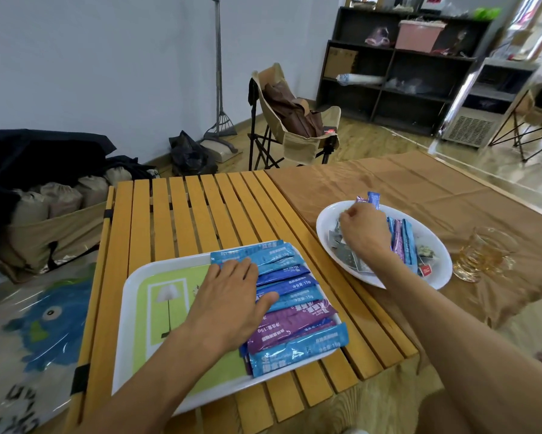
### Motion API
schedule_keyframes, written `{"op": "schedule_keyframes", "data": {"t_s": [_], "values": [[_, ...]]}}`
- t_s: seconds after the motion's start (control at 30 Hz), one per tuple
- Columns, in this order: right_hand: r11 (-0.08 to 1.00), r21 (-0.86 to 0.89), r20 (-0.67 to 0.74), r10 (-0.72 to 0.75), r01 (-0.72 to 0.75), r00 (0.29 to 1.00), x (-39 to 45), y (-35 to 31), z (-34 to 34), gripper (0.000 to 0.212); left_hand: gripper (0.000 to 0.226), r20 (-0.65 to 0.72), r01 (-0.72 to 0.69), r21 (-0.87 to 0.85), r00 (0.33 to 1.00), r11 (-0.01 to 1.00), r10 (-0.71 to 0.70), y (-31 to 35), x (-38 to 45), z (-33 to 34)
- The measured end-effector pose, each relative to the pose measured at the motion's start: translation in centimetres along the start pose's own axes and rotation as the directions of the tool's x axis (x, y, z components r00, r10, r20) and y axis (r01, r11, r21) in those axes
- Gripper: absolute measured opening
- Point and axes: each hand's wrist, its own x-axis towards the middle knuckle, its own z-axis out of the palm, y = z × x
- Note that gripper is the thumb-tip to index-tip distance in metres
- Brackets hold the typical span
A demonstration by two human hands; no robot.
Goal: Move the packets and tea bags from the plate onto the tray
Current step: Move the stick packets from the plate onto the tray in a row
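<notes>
A white tray point(157, 308) with a green lamp picture lies on the slatted wooden table. Several blue and purple stick packets point(294, 311) are spread over its right half. My left hand point(232, 299) rests flat on those packets, fingers straight. To the right, a white oval plate point(329, 214) holds more blue and purple packets point(404, 242), grey sachets point(346, 253) and tea bags point(427, 252). My right hand point(365, 230) is over the plate, fingers curled round a blue and a purple packet point(371, 198) that stick up above the knuckles.
A glass cup of amber tea point(482, 255) stands just right of the plate on the brown cloth point(388, 180). A folding chair point(294, 120) stands behind the table, with dark shelving point(398, 67) at the back right. Bags lie on the floor at left.
</notes>
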Motion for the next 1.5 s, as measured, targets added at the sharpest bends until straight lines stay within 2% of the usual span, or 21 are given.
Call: {"op": "schedule_keyframes", "data": {"t_s": [0.07, 0.13, 0.23, 0.37, 0.5, 0.57, 0.63, 0.67, 0.73, 0.83, 0.93, 1.07, 1.17, 1.33, 1.5], "values": [[0.989, -0.097, -0.028, 0.106, -0.108, 0.994, 0.7, 1.5, -0.8, 0.033, 0.081, -0.007, 0.000, 0.005, 1.000, 1.000, 0.000, 0.1, 0.0, -0.1], [0.971, -0.181, 0.010, 0.163, -0.158, 0.987, 0.7, 2.3, -0.9, 0.033, 0.093, -0.011, -0.004, 0.007, 1.000, 1.000, 0.004, 0.2, -0.1, -0.2], [0.960, -0.222, 0.061, 0.190, -0.173, 0.980, 0.7, 3.0, -0.3, 0.028, 0.078, 0.005, 0.003, -0.014, 1.000, 1.000, -0.003, 0.1, 0.0, 0.0], [0.964, -0.074, 0.056, 0.260, -0.256, 0.964, 1.5, 3.6, -0.1, 0.029, 0.072, 0.011, -0.002, -0.018, 1.000, 1.000, 0.002, 0.1, -0.1, 0.1], [0.962, 0.035, 0.004, 0.272, -0.272, 0.962, 1.7, 3.8, -1.1, 0.024, 0.070, 0.000, -0.003, -0.026, 1.000, 1.000, 0.003, 0.3, 0.0, 0.0], [0.968, 0.096, -0.057, 0.238, -0.231, 0.970, 1.8, 3.2, -1.7, 0.023, 0.075, 0.000, -0.003, -0.031, 1.000, 1.000, 0.003, 0.3, -0.1, -0.1], [0.971, 0.211, -0.091, 0.135, -0.113, 0.987, 1.3, 1.7, -2.0, 0.019, 0.077, 0.003, -0.002, -0.033, 1.000, 0.999, 0.002, 0.3, -0.2, -0.1], [0.957, 0.289, -0.068, 0.063, -0.041, 0.996, 0.7, 0.6, -2.1, 0.017, 0.074, 0.000, -0.004, -0.038, 1.000, 0.999, 0.004, 0.3, -0.2, -0.1], [0.905, 0.422, 0.076, -0.095, 0.055, 0.993, -0.5, -1.6, -1.4, 0.012, 0.066, -0.012, -0.005, -0.049, 1.000, 0.999, 0.005, 0.3, -0.1, 0.0], [0.878, 0.449, 0.275, -0.311, 0.165, 0.909, -1.9, -3.6, 0.7, 0.005, 0.064, -0.018, -0.006, -0.043, 1.000, 0.999, 0.005, 0.3, -0.1, 0.0], [0.844, 0.462, 0.332, -0.451, 0.274, 0.829, -2.1, -4.3, 2.6, 0.005, 0.065, -0.014, -0.002, -0.046, 1.000, 0.999, 0.001, 0.2, -0.2, 0.0], [0.865, 0.410, 0.406, -0.457, 0.289, 0.791, -1.9, -4.4, 4.0, 0.012, 0.065, -0.029, -0.005, -0.059, 1.000, 0.998, 0.003, 0.3, -0.1, 0.0], [0.885, 0.378, 0.434, -0.428, 0.271, 0.793, -1.8, -4.3, 4.4, 0.021, 0.062, -0.052, -0.007, -0.072, 0.999, 0.997, 0.003, 0.4, -0.1, 0.0], [0.916, 0.277, 0.433, -0.389, 0.291, 0.813, -1.8, -4.7, 4.4, 0.018, 0.067, -0.099, 0.025, -0.078, 0.995, 0.997, -0.033, 0.6, 0.1, -0.5], [0.914, 0.181, 0.435, -0.407, 0.364, 0.803, -2.0, -4.7, 4.0, 0.023, 0.074, -0.022, 0.090, -0.081, 0.996, 0.993, -0.092, -0.1, 0.3, 0.0]]}}
